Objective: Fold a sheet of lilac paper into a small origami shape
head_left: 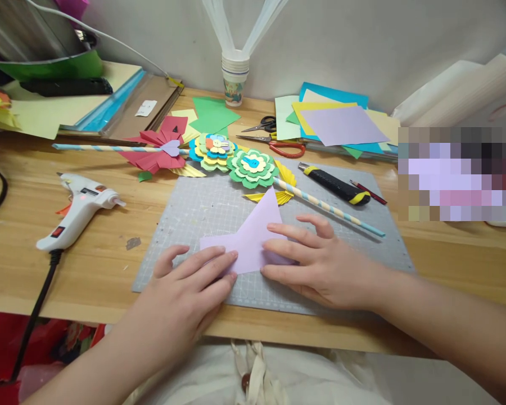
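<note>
A folded sheet of lilac paper (255, 236) lies on a grey cutting mat (172, 216), one corner pointing up and away from me. Flat on its left end rests my left hand (194, 287), fingers stretched out and holding nothing. My right hand (316, 259) lies across the right part of the paper with its fingers spread. Both palms face down, and the paper's edges under the fingers are partly hidden. Just beyond stand out two straws with paper decorations: a green layered paper flower (253, 169), and a red pleated paper shape (162, 149) with a lilac heart.
A white glue gun (82, 205) with a black cord lies at left. Behind the mat are scissors (284, 147), stacked coloured paper (341, 124) and paper cups (235, 79). A utility knife (337, 184) and a red pencil (369, 192) lie at right.
</note>
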{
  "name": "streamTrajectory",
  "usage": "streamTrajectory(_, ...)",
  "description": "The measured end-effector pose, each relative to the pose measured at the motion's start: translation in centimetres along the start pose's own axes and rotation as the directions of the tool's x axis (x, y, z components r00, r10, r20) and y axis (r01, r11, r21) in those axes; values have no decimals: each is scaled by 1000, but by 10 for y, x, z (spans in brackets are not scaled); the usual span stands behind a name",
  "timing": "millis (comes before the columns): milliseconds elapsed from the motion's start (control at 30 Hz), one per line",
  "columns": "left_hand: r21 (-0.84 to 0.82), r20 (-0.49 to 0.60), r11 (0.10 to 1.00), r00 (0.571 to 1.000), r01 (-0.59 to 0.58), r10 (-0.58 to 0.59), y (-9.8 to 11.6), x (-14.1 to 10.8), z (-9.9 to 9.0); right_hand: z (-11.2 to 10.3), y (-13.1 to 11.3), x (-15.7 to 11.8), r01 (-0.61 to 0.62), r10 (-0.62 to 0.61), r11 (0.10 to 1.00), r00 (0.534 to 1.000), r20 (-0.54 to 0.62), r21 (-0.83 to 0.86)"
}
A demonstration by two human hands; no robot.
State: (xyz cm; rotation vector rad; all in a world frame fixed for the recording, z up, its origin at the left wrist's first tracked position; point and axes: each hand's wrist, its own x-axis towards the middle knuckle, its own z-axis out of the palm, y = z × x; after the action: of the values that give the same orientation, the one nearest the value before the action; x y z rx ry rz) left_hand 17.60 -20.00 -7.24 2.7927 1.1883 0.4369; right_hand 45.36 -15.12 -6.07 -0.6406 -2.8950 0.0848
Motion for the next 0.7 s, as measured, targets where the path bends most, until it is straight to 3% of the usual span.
streamTrajectory(167, -5, 2, 1000, 1000, -11, 11, 0, 4, -1, -2, 6, -23, -47, 45, 998, 998, -36, -34)
streamTrajectory(400, 48, 30, 995, 996, -86, 84, -1, 9, -3, -16, 17, -44, -114, 117, 992, 991, 68, -49)
streamTrajectory(567, 75, 80, 986, 987, -148, 142, 0, 19, -6, -15, 10, -42, -42, 34, 997, 992, -118, -60)
streamTrajectory(633, 77, 111, 982, 980, -175, 166, 1, 25, -7, -11, -2, -37, -97, 90, 995, 983, -158, -35)
streamTrajectory(700, 74, 142, 978, 973, -193, 181, 2, 30, -8, -5, -15, -32, -173, 173, 985, 978, -121, 10)
